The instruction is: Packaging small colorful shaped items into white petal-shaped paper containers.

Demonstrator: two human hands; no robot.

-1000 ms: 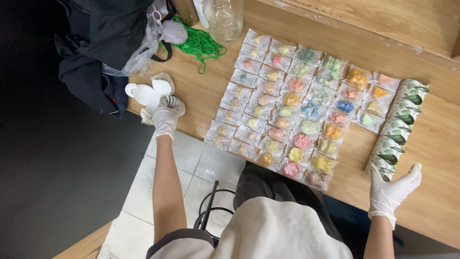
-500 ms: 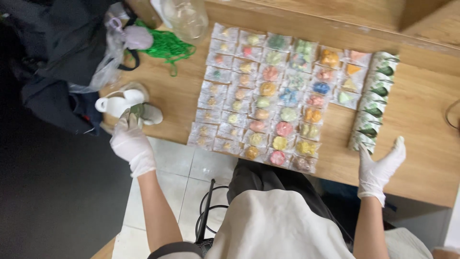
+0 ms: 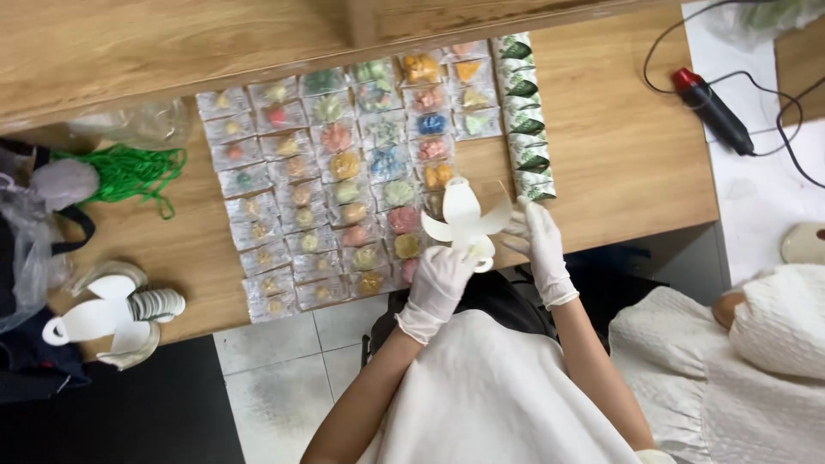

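Observation:
My left hand (image 3: 440, 277), in a white glove, grips the lower end of a flat white paper cutout (image 3: 464, 219) with rounded lobes. My right hand (image 3: 535, 234), also gloved, touches the cutout's right lobe with its fingertips. Both hands hover at the near edge of a wooden table (image 3: 619, 155). Behind the cutout lie rows of small clear packets (image 3: 344, 172) with coloured pieces inside. A column of packets with dark green leaves (image 3: 524, 112) lies to the right of my right hand.
A stack of the same white cutouts (image 3: 112, 314) lies at the table's left edge. Green cord (image 3: 129, 172) and a dark bag (image 3: 34, 249) are at the left. A black tool with a red tip (image 3: 711, 110) and cable rests at the right. Another person in white (image 3: 756, 344) sits at the right.
My left hand left the stack at the left and now holds a white cutout over the packets. My right hand came in to touch it. The view shifted right.

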